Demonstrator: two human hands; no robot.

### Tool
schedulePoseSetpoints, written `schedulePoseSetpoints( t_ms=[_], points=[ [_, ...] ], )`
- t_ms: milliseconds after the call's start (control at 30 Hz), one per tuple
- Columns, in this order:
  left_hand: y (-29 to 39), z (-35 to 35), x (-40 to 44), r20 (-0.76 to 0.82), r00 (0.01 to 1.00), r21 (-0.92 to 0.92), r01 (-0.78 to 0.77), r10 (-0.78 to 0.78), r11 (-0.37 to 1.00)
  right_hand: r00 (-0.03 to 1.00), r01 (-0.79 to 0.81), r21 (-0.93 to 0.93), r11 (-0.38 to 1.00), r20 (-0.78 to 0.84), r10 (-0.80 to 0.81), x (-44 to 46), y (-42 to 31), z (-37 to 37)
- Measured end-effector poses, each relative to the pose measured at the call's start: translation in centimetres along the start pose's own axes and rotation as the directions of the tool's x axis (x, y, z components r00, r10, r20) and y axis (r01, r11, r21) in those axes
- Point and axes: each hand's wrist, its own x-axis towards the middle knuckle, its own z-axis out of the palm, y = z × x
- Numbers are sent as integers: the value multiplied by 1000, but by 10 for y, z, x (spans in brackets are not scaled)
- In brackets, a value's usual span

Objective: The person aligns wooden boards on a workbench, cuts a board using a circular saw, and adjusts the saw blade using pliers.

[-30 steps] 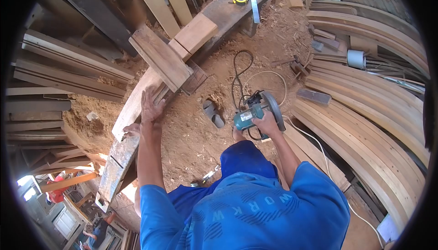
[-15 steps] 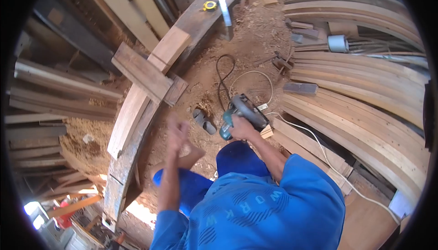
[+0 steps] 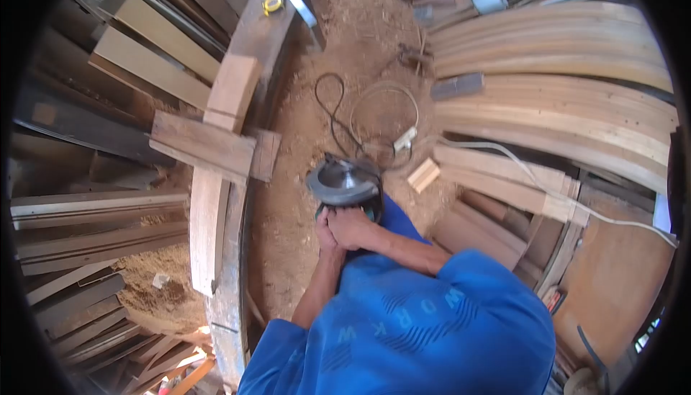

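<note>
Close in front of my body I hold a circular saw (image 3: 344, 187), its round blade and guard turned up toward me. My right hand (image 3: 355, 228) is wrapped round its handle. Pressed against it, my left hand (image 3: 326, 232) also closes on the saw; its fingertips are partly hidden. To the left, a pale timber piece (image 3: 207, 229) lies along a long dark beam (image 3: 229, 290). A short brown board (image 3: 201, 146) lies across the pale piece.
On the beam's far end lie a yellow tape measure (image 3: 273, 5) and a metal square (image 3: 295, 0). A cable (image 3: 330, 107) and a power socket (image 3: 405, 139) rest on the sawdust floor. Curved planks (image 3: 547, 100) are stacked at right; a small wood block (image 3: 423, 175) lies nearer.
My left hand has come over from the left and joined my right hand on the saw. The saw has turned and come closer to my body. My view has shifted right.
</note>
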Motion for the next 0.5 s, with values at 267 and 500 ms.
schedulePoseSetpoints(
  t_ms=[267,500],
  points=[
    [50,-46,17,-150,988,-102,-55,39,993,968,185,421,888,77,-239,-57,-57,-9],
    [87,-39,-2,-63,997,44,55,-52,998,985,-167,530,832,60,160,-102,6,76]
  ],
)
